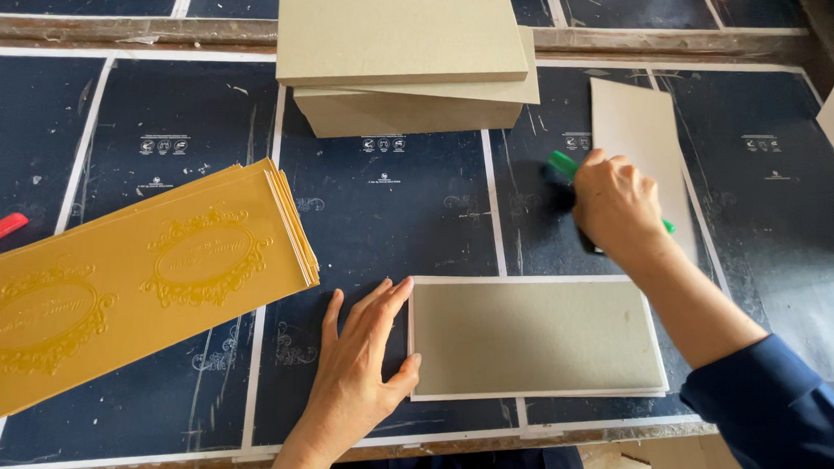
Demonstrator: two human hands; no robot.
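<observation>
Grey board [535, 337] is lying on white sheets at the near table edge — the left hand [362, 357], fingers spread flat, is touching its left edge. The right hand [614, 206] is clenching a green-handled brush [562, 165] (bristles hidden) beside a grey strip [644, 150]. Yellow embossed sheets [129, 285] are lying left, grey stacks [406, 63] behind.

The right arm wears a dark navy blue sleeve [781, 404] of plain cloth, pushed back above the wrist. The left hand [362, 357] and right hand [614, 204] are bare, without gloves or rings.
</observation>
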